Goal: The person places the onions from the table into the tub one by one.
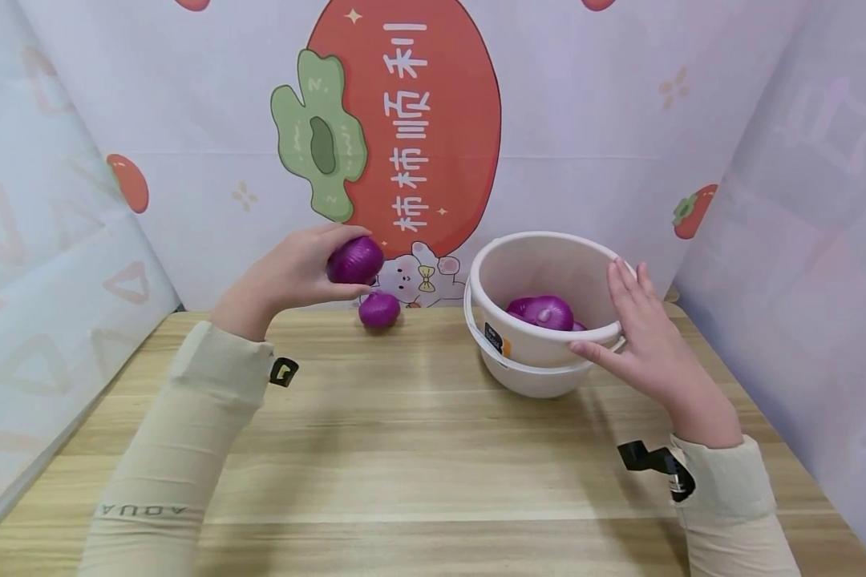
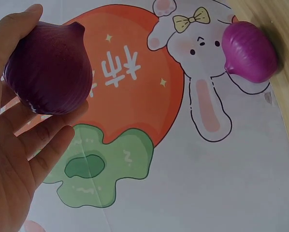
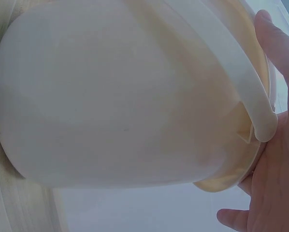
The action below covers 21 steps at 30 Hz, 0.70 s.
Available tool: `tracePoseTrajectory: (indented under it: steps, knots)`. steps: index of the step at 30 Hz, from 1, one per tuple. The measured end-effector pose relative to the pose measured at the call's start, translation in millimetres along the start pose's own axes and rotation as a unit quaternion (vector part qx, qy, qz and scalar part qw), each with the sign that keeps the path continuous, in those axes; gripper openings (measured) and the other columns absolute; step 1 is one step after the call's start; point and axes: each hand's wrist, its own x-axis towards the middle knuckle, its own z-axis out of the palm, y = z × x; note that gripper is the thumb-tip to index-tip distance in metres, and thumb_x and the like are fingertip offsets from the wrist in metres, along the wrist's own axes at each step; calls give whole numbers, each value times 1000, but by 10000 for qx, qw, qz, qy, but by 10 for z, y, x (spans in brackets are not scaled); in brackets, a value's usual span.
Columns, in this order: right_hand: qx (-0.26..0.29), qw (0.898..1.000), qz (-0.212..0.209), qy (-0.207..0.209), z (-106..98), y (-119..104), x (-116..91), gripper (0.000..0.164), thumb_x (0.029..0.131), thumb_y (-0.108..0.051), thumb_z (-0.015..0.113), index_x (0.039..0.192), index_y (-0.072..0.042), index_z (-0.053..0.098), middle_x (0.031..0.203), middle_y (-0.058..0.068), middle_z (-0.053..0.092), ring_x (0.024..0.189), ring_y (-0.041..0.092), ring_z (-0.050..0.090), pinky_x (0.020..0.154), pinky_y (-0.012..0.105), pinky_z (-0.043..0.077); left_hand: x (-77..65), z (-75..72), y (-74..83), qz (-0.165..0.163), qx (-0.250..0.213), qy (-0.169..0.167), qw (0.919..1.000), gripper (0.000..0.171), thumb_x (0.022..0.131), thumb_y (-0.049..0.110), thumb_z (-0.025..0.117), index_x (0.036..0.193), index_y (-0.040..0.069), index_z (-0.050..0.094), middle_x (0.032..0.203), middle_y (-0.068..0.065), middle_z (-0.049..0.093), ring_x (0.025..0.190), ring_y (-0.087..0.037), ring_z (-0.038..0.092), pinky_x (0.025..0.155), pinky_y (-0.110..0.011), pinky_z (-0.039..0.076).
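My left hand (image 1: 299, 268) holds a red onion (image 1: 356, 260) above the table, with the thumb and fingers around it. In the left wrist view that same onion (image 2: 50, 67) sits against the fingers, its pointed end away from the palm. A second red onion (image 1: 379, 310) lies on the table just below this hand. My right hand (image 1: 645, 340) rests along the right side of a white bucket (image 1: 530, 340), fingers fairly straight at the rim. Several red onions (image 1: 548, 312) lie inside the bucket. Its white handle (image 3: 231, 63) hangs down against the outside wall.
The wooden table (image 1: 404, 465) ends at a printed back cloth (image 1: 209, 208) with a large persimmon and a rabbit on it. Pale cloth walls stand at the left (image 1: 36, 264) and right (image 1: 801, 264). Black straps hang from both cuffs.
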Motion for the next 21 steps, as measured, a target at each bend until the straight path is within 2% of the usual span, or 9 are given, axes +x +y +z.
tracePoseTrajectory:
  steps: [6,13,21]
  knots:
    - [3,10000,-1,-42,-3,-11,7,111,87,-51,70,159,-5,1,168,16,-1,153,36,-17,113,75,9,49,27,78,23,-146,-48,9999,71,75,38,87,134,14,57,116,-6,65,102,-23,64,86,-42,59]
    - [22,10000,-33,-17,1,-10,-1,110,87,-51,70,159,-4,2,167,16,-1,153,37,-17,115,73,8,87,93,130,319,-382,53,9987,72,75,36,87,135,11,56,119,-6,66,103,-21,65,86,-39,59]
    - [52,10000,-65,39,-2,-4,-10,110,86,-50,71,159,-4,2,167,17,0,153,37,-16,115,73,8,138,151,202,489,-673,171,9964,70,77,33,86,136,13,56,122,-4,64,108,-17,63,90,-37,58]
